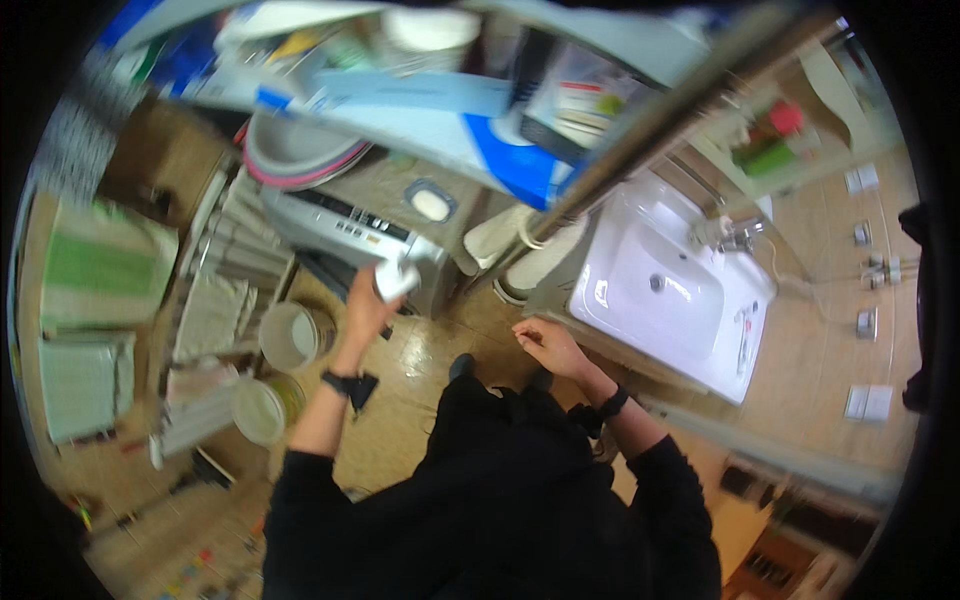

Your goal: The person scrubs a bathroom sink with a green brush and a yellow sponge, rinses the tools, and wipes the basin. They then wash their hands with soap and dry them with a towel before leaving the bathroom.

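Note:
My left hand (366, 311) grips a small white object (395, 280), blurred, perhaps a bottle or cup, just in front of the washing machine's control panel (352, 225). My right hand (551, 346) hangs near the front edge of the white washbasin (660, 281), its fingers loosely bent, with nothing seen in them. A white bar of soap (431, 204) lies in a blue-rimmed dish on top of the machine. Stacked basins (300, 154), grey and pink, stand beside it.
Two plastic buckets (296, 337) (259, 411) stand on the floor by a radiator (202, 412) hung with cloths. A metal pole (645, 142) slants across the upper right. Above the machine is a crowded shelf (420, 120). A chrome faucet (739, 232) is on the washbasin.

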`<action>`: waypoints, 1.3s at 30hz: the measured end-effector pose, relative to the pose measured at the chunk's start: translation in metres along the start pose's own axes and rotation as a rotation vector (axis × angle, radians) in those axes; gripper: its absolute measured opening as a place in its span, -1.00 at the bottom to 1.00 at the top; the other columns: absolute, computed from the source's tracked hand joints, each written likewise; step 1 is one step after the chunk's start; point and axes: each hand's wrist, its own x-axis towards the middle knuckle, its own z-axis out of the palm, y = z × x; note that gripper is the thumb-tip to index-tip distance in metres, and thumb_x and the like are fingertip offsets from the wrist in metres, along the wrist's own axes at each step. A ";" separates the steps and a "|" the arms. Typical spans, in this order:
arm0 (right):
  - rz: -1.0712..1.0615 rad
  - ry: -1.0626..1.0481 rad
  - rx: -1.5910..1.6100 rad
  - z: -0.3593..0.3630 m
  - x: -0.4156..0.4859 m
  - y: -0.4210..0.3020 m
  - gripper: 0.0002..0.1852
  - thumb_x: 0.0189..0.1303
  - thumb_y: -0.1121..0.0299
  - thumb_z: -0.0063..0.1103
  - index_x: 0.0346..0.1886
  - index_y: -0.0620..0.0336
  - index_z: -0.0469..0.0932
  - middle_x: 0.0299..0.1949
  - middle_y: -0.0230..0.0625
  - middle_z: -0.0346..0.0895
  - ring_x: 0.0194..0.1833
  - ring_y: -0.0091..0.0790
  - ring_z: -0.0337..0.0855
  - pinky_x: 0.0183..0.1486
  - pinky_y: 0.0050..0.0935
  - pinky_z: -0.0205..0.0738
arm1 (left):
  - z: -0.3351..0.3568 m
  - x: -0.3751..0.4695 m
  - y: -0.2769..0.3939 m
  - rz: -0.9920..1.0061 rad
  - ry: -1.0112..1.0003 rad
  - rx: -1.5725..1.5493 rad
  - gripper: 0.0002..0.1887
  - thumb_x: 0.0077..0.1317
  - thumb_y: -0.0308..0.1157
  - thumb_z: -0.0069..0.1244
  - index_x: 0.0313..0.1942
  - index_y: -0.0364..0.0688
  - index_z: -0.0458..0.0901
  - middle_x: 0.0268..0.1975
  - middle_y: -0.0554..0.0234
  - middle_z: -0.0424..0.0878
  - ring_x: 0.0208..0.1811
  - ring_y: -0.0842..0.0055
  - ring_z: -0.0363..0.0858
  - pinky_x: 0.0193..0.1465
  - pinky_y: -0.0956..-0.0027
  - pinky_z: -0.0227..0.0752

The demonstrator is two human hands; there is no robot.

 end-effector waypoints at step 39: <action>0.193 0.537 0.349 -0.271 -0.051 0.239 -0.75 0.34 0.44 0.20 0.03 0.31 0.61 -0.18 -0.22 0.70 -0.19 -0.40 0.68 -0.14 -0.42 0.61 | 0.543 0.149 0.284 0.249 -0.615 -0.020 -0.28 0.25 -0.26 0.28 0.37 -0.25 0.36 0.23 -0.13 0.50 -0.02 0.20 0.64 0.07 0.20 0.55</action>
